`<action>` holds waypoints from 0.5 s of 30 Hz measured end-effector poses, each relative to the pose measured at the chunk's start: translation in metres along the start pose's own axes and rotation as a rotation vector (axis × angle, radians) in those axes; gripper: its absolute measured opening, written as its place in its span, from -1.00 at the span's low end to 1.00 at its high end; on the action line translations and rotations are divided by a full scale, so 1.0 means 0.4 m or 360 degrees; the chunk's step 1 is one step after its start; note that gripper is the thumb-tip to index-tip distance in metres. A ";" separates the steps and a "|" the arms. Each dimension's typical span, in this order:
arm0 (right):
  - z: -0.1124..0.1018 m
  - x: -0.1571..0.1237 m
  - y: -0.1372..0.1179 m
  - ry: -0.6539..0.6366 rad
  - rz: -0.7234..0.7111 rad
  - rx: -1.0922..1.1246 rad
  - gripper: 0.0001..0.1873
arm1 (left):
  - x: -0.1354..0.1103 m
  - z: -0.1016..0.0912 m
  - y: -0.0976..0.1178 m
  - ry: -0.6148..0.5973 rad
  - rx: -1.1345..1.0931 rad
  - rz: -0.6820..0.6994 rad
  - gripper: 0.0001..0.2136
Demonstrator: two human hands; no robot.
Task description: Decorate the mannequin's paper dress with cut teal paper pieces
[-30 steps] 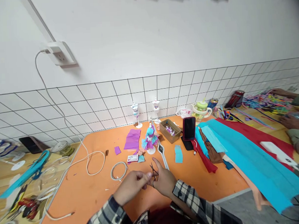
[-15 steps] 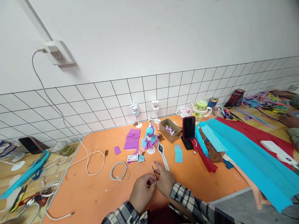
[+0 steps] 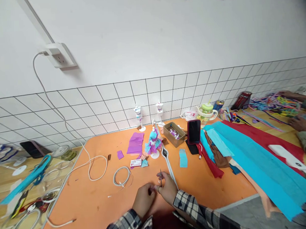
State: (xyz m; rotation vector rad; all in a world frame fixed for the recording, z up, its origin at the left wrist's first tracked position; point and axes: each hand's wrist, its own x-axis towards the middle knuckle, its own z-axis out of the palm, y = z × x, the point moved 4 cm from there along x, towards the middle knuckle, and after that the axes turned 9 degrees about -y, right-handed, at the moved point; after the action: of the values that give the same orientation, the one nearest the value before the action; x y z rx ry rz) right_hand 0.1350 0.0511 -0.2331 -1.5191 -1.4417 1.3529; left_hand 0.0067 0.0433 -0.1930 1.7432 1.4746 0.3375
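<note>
Over the front of the orange table my two hands meet, fingertips close together. My right hand is closed around small dark scissors, whose points stick up past the fingers. Just left of it, my left hand is pinched; whatever its fingers hold is hidden or too small to name. Beyond the hands stands a small dress form in a turquoise and purple crepe paper dress. A roll of white tape lies to the left, and a turquoise paper piece to the right.
Two more dress forms stand by the tiled wall, near a cardboard box. A phone is propped upright. Long turquoise paper covers the right side. A white cable crosses the left. A co-worker's hand is far right.
My hands have shifted slightly, and the scissors have turned to point more upright. At the lower left edge, another person's hand has gone from view and the white ring there has moved.
</note>
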 end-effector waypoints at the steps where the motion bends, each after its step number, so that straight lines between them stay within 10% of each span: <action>1: -0.001 0.001 -0.005 0.0007 -0.0001 0.0033 -0.53 | -0.002 -0.003 0.002 0.0006 -0.0035 0.0016 -0.83; 7: 0.014 0.025 0.012 -0.0052 0.0177 0.0334 -0.44 | -0.014 -0.007 0.022 0.0015 -0.0813 -0.0010 -0.76; 15: 0.033 0.037 0.001 -0.0080 0.0181 0.0437 -0.29 | -0.002 0.003 0.042 0.0142 -0.0519 0.0132 -0.89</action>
State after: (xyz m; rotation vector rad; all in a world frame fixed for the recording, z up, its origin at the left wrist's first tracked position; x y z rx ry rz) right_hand 0.1207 0.0628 -0.2407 -1.4122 -1.1570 1.5950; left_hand 0.0190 0.0423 -0.1816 1.5442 1.3254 0.6679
